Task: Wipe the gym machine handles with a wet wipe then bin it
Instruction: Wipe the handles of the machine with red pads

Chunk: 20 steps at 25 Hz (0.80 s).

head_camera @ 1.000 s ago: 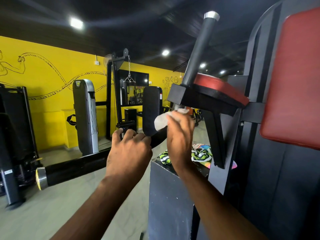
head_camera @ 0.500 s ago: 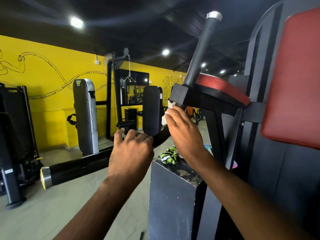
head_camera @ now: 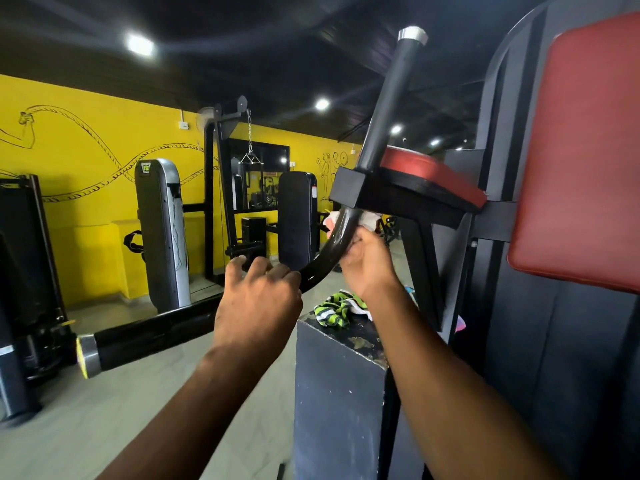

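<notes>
Back wall: yellow wall [head_camera: 86, 209] with a black rope mural [head_camera: 104, 157] | in front: grey-fronted weight tower [head_camera: 159, 233], chain [head_camera: 249, 133] hanging from a cable station, upright black pad [head_camera: 298, 216] | near: green-striped cloth [head_camera: 334, 308] lying on top of a scuffed black box [head_camera: 339, 403] | overhead: ceiling lights [head_camera: 139, 45] glaring

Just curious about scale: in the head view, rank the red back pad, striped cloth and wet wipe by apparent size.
Largest: red back pad, though nearness to the camera enlarges it.
Then: striped cloth.
Smallest: wet wipe, partly hidden by the right hand and handle.
</notes>
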Motion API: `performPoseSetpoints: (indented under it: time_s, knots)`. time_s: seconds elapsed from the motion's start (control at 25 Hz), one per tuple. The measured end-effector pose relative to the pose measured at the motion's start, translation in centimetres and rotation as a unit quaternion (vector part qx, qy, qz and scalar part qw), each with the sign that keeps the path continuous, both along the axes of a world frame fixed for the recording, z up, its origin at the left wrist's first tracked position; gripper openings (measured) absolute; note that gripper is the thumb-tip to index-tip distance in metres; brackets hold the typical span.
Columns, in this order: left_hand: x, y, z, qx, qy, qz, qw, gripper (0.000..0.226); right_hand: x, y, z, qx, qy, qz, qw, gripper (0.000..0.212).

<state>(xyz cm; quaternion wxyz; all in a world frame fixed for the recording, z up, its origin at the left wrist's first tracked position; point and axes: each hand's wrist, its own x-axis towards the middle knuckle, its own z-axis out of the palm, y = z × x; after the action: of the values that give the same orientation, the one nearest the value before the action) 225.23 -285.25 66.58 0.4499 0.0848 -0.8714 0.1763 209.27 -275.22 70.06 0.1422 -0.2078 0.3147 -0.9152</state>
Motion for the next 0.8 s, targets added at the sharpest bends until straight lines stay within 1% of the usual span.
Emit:
performPoseSetpoints:
  time_s: [0.04,0.12,0.28,0.4,0.44,0.56,0.64,0.68,0.76,0.8]
  knots:
    - [0.0,-0.1,-0.1,-0.003,0.002,0.0,1.0,0.024,-0.2,0.2,0.3,-0.004,0.003,0.041,0.999,0.03]
    - [0.0,-0.2,-0.1,-0.006,0.002,-0.001,1.0,0.026,-0.5,0.2,0.2,-0.005,0.011,0.085,0.996,0.031]
    - [-0.1,-0.1,0.0,-0.005,0.003,-0.002,1.0,0.024,-0.3,0.4,-1.3,-0.005,0.024,0.104,0.994,0.028]
    - [-0.1,-0.1,0.1,-0.009,0.01,-0.007,1.0,0.023,-0.1,0.6,-0.6,0.06,0.026,0.107,0.992,0.026]
    - [0.0,-0.1,0.1,-0.005,0.008,-0.009,1.0,0.021,0.1,0.7,-0.5,0.08,0.024,0.093,0.992,0.026]
    - [0.0,-0.2,-0.1,-0.003,0.011,-0.006,1.0,0.021,0.8,0.1,-1.6,0.11,0.046,-0.018,0.993,0.019]
    - [0.0,-0.2,-0.1,-0.003,0.008,-0.003,1.0,0.025,2.1,-0.5,-3.5,0.157,0.075,-0.075,0.982,0.019]
    - [0.0,-0.2,-0.1,-0.002,0.006,-0.003,1.0,0.027,2.7,-0.8,-4.3,0.17,0.076,-0.1,0.977,0.018]
    - [0.0,-0.2,0.0,-0.004,0.005,-0.003,1.0,0.032,3.9,-1.1,-5.0,0.152,0.022,-0.128,0.98,0.015]
    - [0.1,-0.2,-0.1,-0.004,0.002,-0.001,1.0,0.034,4.4,-1.4,-5.3,0.152,-0.007,-0.11,0.982,0.014]
